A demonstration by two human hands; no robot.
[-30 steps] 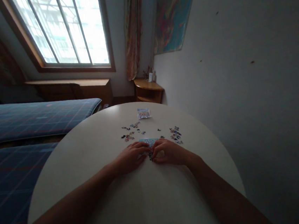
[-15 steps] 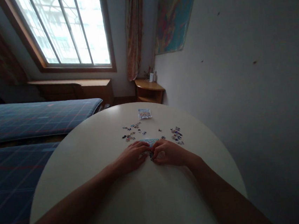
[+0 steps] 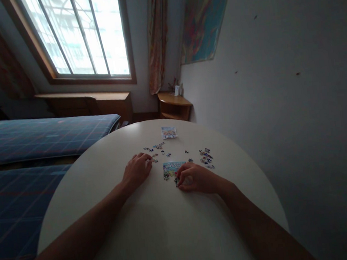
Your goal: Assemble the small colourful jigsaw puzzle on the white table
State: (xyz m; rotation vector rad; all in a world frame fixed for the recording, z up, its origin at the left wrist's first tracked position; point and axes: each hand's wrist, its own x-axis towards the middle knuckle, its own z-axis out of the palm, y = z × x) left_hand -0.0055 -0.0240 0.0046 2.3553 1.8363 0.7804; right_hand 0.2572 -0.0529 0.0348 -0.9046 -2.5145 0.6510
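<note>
A partly joined jigsaw puzzle (image 3: pixel 169 170) with a blue top and a colourful lower part lies flat on the white table. Its right side is covered by my right hand (image 3: pixel 198 178), whose thumb and fingers pinch a small dark jigsaw piece (image 3: pixel 176 181) at the lower edge. My left hand (image 3: pixel 138 169) rests on the table left of the puzzle, at the loose jigsaw pieces (image 3: pixel 155 161) there. Its fingers are curled with the tips close together; what is under them, if anything, is hidden.
More loose pieces lie in a group at the back left (image 3: pixel 156 147) and another group on the right (image 3: pixel 206 158). A small picture packet (image 3: pixel 169 132) is near the far edge of the round table (image 3: pixel 103 161). A mattress (image 3: pixel 48 136) stands to the left, a wall to the right.
My left hand has left the puzzle and moved left and away from me to the loose pieces, uncovering the puzzle's left part. The right hand stays at the lower edge.
</note>
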